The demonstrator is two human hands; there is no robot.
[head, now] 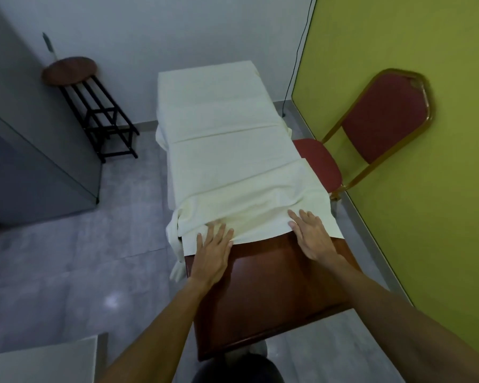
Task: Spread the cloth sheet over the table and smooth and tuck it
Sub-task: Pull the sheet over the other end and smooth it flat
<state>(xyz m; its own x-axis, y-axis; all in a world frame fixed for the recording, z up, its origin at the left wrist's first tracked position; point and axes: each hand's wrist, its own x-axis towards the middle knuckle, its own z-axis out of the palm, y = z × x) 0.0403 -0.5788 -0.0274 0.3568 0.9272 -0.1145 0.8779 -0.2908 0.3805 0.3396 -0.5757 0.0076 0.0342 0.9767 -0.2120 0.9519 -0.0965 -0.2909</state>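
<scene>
Head view: cloth sheet (227, 139) over table (266, 288).

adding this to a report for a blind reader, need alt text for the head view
Seen from above, a person's left hand and right hand press flat on the near edge of a cream cloth sheet covering most of a long wooden table, whose near end is bare. A red chair stands beside a green wall.
</scene>
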